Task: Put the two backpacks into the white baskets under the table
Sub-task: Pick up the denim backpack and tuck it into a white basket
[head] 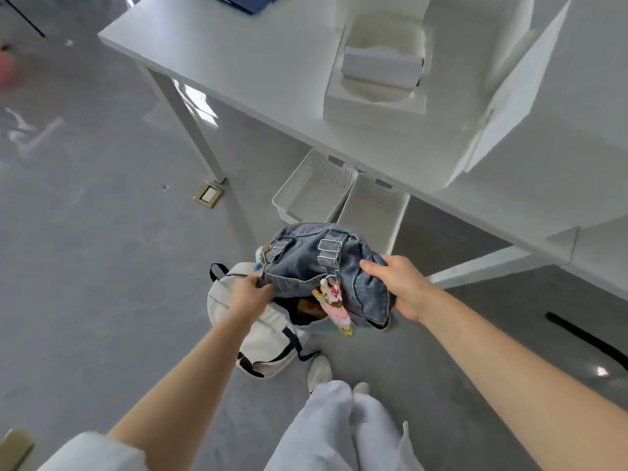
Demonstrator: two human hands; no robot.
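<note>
Head view: denim backpack (326, 266) (both hands) near baskets (343, 198)

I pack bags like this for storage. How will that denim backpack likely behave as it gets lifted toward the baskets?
The denim backpack probably handles floppy: it sags between the left hand and right hand, which grip opposite edges. Its mouth gapes open, so whatever is inside might shift or spill if tipped. The colourful charm dangles loose and could snag on a white basket rim.

Bare forearms, the left arm (190, 368) ending in a rolled white sleeve (95, 452) near the elbow; loose pale lavender-white trousers (339, 433); white shoes (318, 370), both hands without rings or watch
</note>
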